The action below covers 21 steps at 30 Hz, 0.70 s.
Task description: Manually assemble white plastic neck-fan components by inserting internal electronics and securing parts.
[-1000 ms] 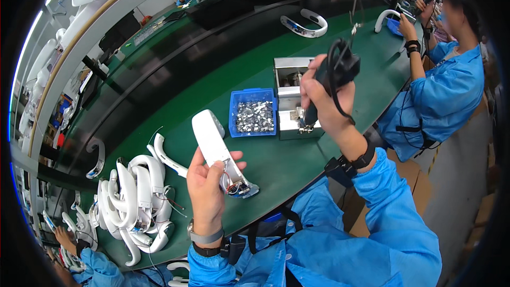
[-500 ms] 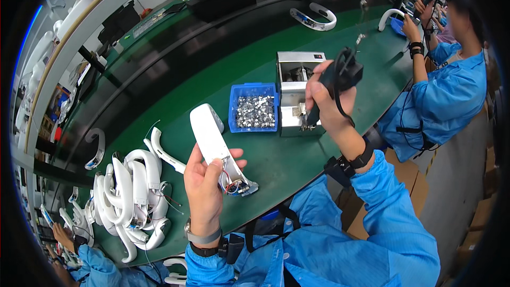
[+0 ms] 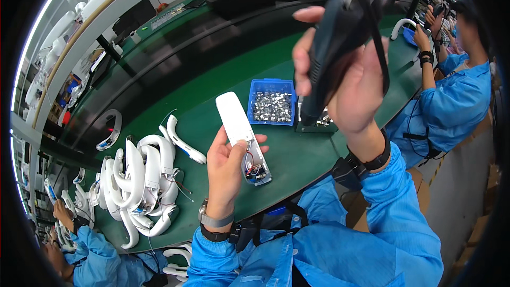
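My left hand (image 3: 226, 172) holds a long white plastic part (image 3: 239, 127) over the green table (image 3: 212, 82). The part's open near end shows a small circuit board with red wires (image 3: 254, 166). My right hand (image 3: 345, 74) is raised and grips a black electric screwdriver (image 3: 332, 37), tip pointing down, its black cable running up out of view. The tip hangs above a grey tray (image 3: 319, 123) next to a blue bin of small silver metal parts (image 3: 272, 103). The screwdriver is to the right of the white part and apart from it.
A heap of curved white plastic shells (image 3: 138, 180) lies at my left on the table. A co-worker in blue (image 3: 451, 90) works at the right, another person's arm (image 3: 66, 218) shows at lower left. A dark conveyor strip (image 3: 175, 48) runs behind the table.
My right hand with the screwdriver has lifted toward the camera and now looks much larger. My left hand still holds the white part in about the same place.
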{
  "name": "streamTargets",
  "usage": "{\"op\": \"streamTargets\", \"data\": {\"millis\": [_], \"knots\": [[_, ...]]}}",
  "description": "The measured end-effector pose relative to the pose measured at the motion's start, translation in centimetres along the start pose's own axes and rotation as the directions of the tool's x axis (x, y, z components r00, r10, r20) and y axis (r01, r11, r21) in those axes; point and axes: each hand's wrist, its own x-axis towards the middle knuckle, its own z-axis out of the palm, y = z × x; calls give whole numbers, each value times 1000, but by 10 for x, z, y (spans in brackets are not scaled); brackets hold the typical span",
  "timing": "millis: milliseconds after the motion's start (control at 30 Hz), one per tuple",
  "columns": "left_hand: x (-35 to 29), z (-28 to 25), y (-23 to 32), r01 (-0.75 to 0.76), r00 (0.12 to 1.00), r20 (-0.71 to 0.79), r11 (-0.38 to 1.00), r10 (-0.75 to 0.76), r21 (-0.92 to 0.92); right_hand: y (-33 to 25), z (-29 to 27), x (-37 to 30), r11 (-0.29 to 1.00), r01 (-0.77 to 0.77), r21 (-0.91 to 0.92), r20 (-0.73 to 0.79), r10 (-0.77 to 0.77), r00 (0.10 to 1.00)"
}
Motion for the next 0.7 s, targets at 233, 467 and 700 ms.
{"op": "streamTargets", "data": {"millis": [233, 467, 700], "knots": [[0, -1, 1, -37, 998, 47, 999, 37, -15, -5, 60, 10, 963, 65, 260, 221, -125, 967], [-2, -4, 3, -49, 997, 58, 998, 51, -36, -6, 80, 6, 994, -105, 43, 131, 99, 986], [-2, -4, 3, -63, 996, 58, 997, 66, -53, -1, 84, 5, 988, -152, 25, 145, 147, 978]]}}
